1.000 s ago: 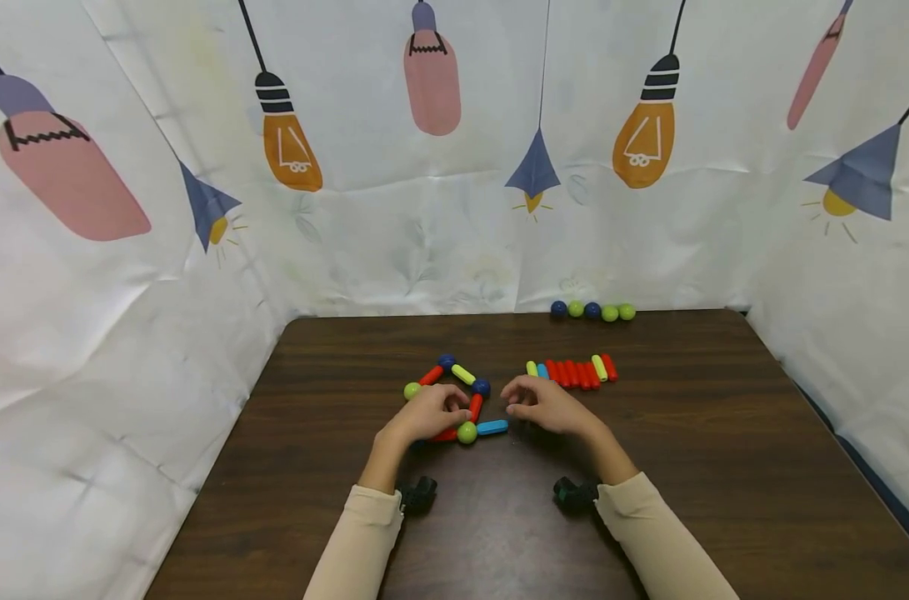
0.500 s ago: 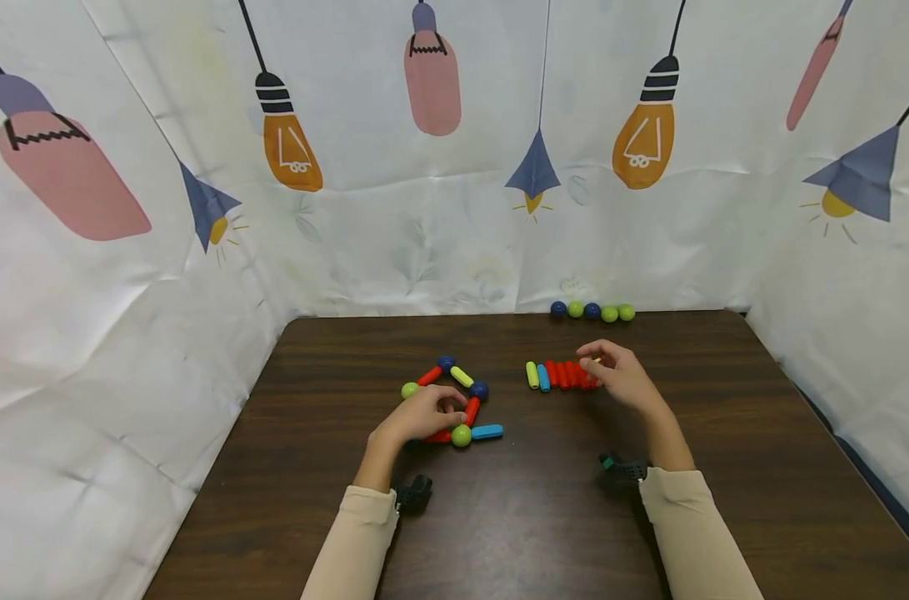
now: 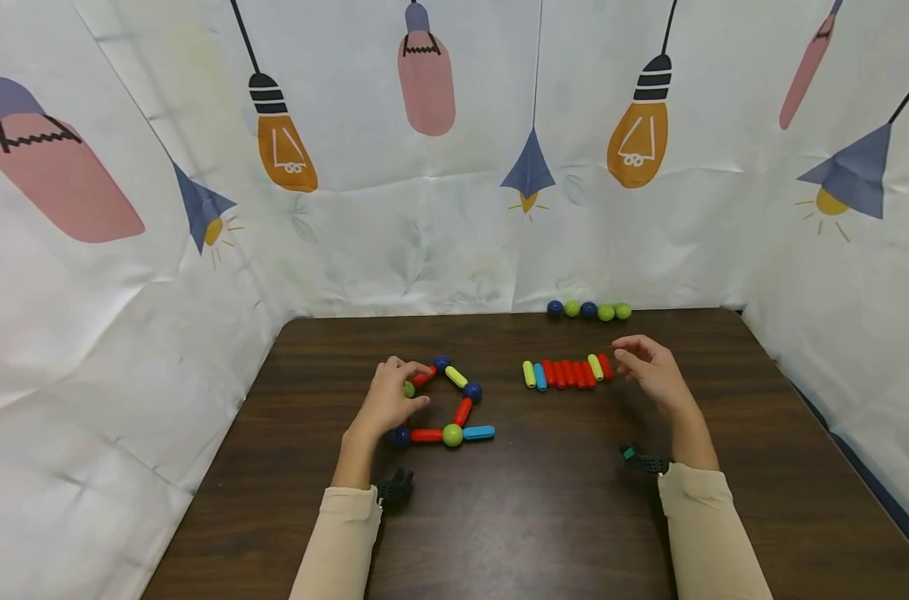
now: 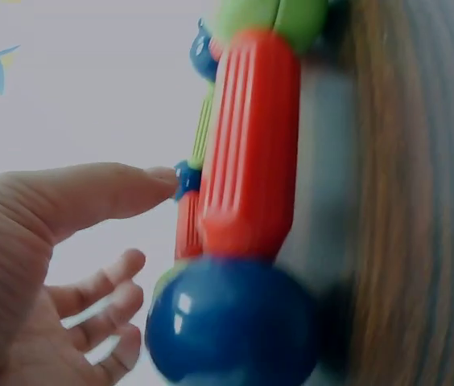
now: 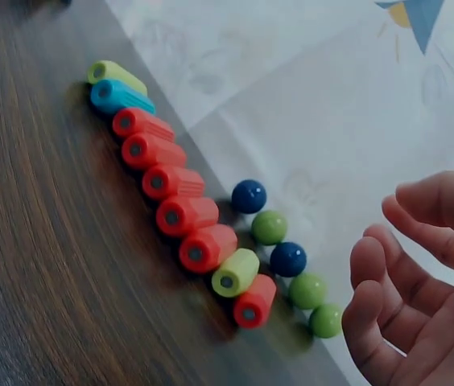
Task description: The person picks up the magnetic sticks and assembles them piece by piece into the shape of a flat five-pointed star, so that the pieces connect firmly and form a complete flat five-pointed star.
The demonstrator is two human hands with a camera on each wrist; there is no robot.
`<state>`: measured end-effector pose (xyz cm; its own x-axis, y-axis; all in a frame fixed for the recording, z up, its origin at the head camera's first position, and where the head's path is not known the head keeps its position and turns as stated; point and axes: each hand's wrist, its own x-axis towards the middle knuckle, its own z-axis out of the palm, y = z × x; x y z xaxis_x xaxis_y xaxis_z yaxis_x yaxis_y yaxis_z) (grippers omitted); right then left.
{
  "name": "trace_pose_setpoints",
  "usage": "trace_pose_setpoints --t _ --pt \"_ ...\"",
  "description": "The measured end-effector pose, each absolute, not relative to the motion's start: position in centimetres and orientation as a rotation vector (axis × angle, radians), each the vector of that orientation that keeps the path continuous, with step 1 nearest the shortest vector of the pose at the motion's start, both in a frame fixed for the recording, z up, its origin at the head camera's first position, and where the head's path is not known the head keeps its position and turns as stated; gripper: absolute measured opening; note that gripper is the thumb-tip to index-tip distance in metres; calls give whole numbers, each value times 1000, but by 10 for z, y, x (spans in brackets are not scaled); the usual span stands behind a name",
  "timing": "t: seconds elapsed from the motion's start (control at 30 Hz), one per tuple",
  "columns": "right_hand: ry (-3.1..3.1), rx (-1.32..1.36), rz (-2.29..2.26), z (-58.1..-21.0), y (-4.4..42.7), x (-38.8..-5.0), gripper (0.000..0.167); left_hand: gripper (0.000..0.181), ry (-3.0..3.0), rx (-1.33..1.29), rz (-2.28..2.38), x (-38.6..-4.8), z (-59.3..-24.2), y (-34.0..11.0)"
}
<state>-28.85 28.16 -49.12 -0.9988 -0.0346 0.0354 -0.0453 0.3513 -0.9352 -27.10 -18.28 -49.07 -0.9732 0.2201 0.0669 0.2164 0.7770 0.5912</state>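
On the left of the table, red, yellow-green and light-blue rods and blue and green balls form a joined figure, with a green ball point(image 3: 452, 435) at its front and a light-blue rod point(image 3: 479, 432) sticking out rightward. My left hand point(image 3: 385, 400) hovers at its left side, fingers apart beside a red rod point(image 3: 424, 377); in the left wrist view the hand point(image 4: 58, 241) grips nothing, and a blue ball point(image 4: 231, 322) is close by. My right hand point(image 3: 652, 375), fingers loosely bent and empty, hangs at the right end of a row of rods point(image 3: 570, 374).
Several blue and green balls point(image 3: 589, 310) stand in a line at the back edge of the brown table point(image 3: 544, 517). A patterned white cloth point(image 3: 439, 242) hangs behind and along both sides.
My right hand has moved from beside the joined figure to the right end of the rod row. My left hand has shifted left, and the figure has slid slightly left.
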Motion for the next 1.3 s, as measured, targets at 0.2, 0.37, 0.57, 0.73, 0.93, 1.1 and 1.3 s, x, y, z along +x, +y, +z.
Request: trace_pose_setpoints --t 0.2,0.37,0.57,0.73,0.93,1.1,1.3 --pt "-2616 59 1754 -495 284 -290 40 49 2924 223 893 -271 -493 -198" --pt "-2732 97 1687 -501 285 -297 45 44 2895 210 914 -273 -495 -203" --pt "-2902 158 1544 -505 290 -313 44 42 2882 181 986 -276 -498 -204" --pt "-2985 214 1497 -504 295 -325 45 42 2865 198 1041 -278 -500 -206" --pt "-3009 296 1492 -506 296 -331 46 42 2809 181 1082 -279 -502 -208" --pt "-3041 296 1441 -507 297 -332 44 44 2725 150 1155 -278 -501 -208" --pt "-3061 286 1391 -507 303 -330 44 44 2708 127 1192 -277 -502 -208"
